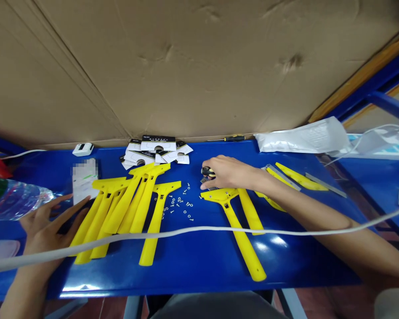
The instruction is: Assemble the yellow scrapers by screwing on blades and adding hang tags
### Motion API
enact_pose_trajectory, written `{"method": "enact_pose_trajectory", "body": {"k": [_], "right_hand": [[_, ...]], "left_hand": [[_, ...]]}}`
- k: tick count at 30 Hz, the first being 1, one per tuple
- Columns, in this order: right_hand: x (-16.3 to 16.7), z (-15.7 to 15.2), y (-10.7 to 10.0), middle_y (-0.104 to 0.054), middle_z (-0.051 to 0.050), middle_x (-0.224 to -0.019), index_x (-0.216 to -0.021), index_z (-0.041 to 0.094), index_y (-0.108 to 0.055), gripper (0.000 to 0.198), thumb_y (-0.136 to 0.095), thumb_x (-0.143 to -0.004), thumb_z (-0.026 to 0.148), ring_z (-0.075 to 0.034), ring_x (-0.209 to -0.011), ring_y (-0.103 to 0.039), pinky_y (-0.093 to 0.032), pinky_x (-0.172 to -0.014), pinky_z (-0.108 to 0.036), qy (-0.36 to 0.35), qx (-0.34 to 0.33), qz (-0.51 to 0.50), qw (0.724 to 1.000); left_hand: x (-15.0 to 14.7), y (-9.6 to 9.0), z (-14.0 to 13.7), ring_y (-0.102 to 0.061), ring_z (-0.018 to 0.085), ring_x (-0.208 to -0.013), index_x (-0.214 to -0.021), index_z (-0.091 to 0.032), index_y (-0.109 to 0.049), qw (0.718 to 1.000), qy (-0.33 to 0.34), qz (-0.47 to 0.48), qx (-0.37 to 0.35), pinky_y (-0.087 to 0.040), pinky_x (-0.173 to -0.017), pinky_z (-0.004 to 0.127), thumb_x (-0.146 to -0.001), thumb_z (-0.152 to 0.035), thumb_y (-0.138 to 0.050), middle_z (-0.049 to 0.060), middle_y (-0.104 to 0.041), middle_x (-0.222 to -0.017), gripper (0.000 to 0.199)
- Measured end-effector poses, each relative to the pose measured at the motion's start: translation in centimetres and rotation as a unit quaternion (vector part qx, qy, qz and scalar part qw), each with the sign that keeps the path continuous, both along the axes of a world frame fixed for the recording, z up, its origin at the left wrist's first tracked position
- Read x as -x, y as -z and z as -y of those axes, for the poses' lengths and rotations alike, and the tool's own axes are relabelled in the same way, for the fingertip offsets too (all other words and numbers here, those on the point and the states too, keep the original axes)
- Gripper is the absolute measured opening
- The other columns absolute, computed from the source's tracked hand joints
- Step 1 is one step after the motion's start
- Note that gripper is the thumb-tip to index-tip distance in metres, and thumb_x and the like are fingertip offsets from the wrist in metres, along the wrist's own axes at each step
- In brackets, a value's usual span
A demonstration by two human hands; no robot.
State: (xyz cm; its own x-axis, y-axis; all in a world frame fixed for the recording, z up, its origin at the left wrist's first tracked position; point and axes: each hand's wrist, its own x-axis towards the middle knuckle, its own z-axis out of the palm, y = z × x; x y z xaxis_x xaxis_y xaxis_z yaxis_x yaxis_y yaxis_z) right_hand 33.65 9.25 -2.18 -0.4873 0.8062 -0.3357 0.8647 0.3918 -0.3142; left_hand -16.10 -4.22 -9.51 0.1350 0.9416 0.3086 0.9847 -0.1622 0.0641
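Yellow T-shaped handles (124,201), smooth, glossy, left hand (48,228) spread, right hand (231,172) pinching black-and-yellow grip (207,171)

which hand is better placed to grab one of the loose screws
Probably the right hand: it's nearer the loose screws, though it holds a small tool. Yellow handles lie between the left hand and them.

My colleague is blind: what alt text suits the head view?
Right hand holds a black-and-yellow object near yellow handles on a blue table; the left hand is beside a larger pile. Small loose metal parts lie between.
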Motion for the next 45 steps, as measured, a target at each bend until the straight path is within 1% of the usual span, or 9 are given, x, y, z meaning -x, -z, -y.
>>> {"method": "enact_pose_trajectory", "body": {"k": [5,9,12,15,18,22,28,36,45], "right_hand": [[-0.2,-0.4,1.1,-0.080,-0.010,-0.112,-0.107,0.025,-0.076,0.027,-0.081,-0.094,0.048,-0.031,-0.102,-0.074,-0.043,-0.071,-0.035,0.004,0.021,-0.007,1.000],[-0.6,-1.0,2.0,-0.080,-0.010,-0.110,-0.103,0.024,-0.074,0.027,-0.077,-0.095,0.049,-0.029,-0.101,-0.073,-0.043,-0.070,-0.035,-0.022,0.038,-0.071,0.996],[-0.9,-1.2,1.4,-0.080,-0.008,-0.104,-0.100,0.023,-0.073,0.027,-0.076,-0.096,0.049,-0.026,-0.092,-0.072,-0.044,-0.069,-0.035,-0.022,0.029,-0.129,0.991],[-1.1,-1.0,-0.3,-0.080,-0.005,-0.097,-0.093,0.022,-0.070,0.023,-0.078,-0.095,0.044,-0.023,-0.083,-0.071,-0.045,-0.071,-0.035,0.001,-0.030,-0.201,0.979],[-1.4,-0.3,-2.4,-0.080,-0.004,-0.096,-0.094,0.023,-0.068,0.025,-0.080,-0.095,0.045,-0.023,-0.082,-0.071,-0.048,-0.075,-0.037,0.036,-0.134,-0.295,0.945],[-1.9,0.7,-4.6,-0.079,-0.005,-0.096,-0.099,0.025,-0.070,0.031,-0.083,-0.092,0.053,-0.025,-0.087,-0.072,-0.054,-0.081,-0.041,0.082,-0.262,-0.397,0.876],[-2.3,1.4,-6.1,-0.079,-0.003,-0.096,-0.105,0.026,-0.075,0.025,-0.086,-0.090,0.043,-0.024,-0.088,-0.074,-0.059,-0.083,-0.040,0.109,-0.347,-0.436,0.823],[-2.4,1.6,-6.3,-0.081,-0.003,-0.093,-0.096,0.028,-0.078,0.016,-0.086,-0.093,0.042,-0.024,-0.084,-0.075,-0.060,-0.076,-0.039,0.109,-0.343,-0.431,0.828],[-2.2,1.9,-6.6,-0.082,-0.003,-0.092,-0.092,0.028,-0.078,0.017,-0.085,-0.093,0.044,-0.025,-0.084,-0.075,-0.059,-0.078,-0.040,0.103,-0.317,-0.403,0.852]], "left_hand": [[-2.4,-0.8,0.2,-0.061,0.037,-0.129,-0.161,-0.049,-0.057,0.997,-0.020,0.035,-0.072,-0.037,-0.124,0.068,-0.110,-0.043,-0.053,0.008,-0.057,-0.152,0.052],[-2.8,-0.8,0.4,-0.061,0.037,-0.133,-0.164,-0.045,-0.054,0.995,-0.032,0.045,-0.087,-0.038,-0.124,0.064,-0.108,-0.041,-0.056,0.009,-0.057,-0.156,0.055],[-2.5,-0.9,0.3,-0.059,0.039,-0.140,-0.161,-0.038,-0.057,0.995,-0.035,0.034,-0.083,-0.037,-0.124,0.064,-0.109,-0.041,-0.053,0.011,-0.060,-0.154,0.053],[-2.2,-1.1,0.0,-0.059,0.041,-0.141,-0.157,-0.030,-0.060,0.995,-0.039,0.023,-0.086,-0.040,-0.121,0.063,-0.110,-0.045,-0.050,0.015,-0.064,-0.147,0.050],[-1.9,-1.4,-0.7,-0.062,0.042,-0.136,-0.150,-0.021,-0.064,0.993,-0.036,0.024,-0.112,-0.042,-0.118,0.063,-0.109,-0.048,-0.053,0.019,-0.069,-0.140,0.050],[-1.1,-1.4,-1.9,-0.064,0.040,-0.133,-0.142,-0.014,-0.066,0.992,-0.019,0.016,-0.122,-0.043,-0.118,0.059,-0.109,-0.050,-0.054,0.023,-0.070,-0.139,0.050],[-0.8,-1.2,-3.0,-0.061,0.037,-0.136,-0.138,-0.015,-0.067,0.997,0.003,0.012,-0.076,-0.040,-0.121,0.056,-0.109,-0.055,-0.051,0.022,-0.067,-0.143,0.052],[-2.2,-2.1,-3.1,-0.045,0.044,-0.152,-0.148,-0.017,-0.069,1.000,0.006,-0.006,-0.007,-0.033,-0.125,0.067,-0.112,-0.049,-0.042,0.026,-0.050,-0.161,0.054],[-1.9,-1.8,-3.8,-0.038,0.041,-0.153,-0.149,-0.018,-0.071,1.000,0.001,-0.008,0.011,-0.031,-0.127,0.064,-0.114,-0.052,-0.039,0.024,-0.038,-0.169,0.058]]}}
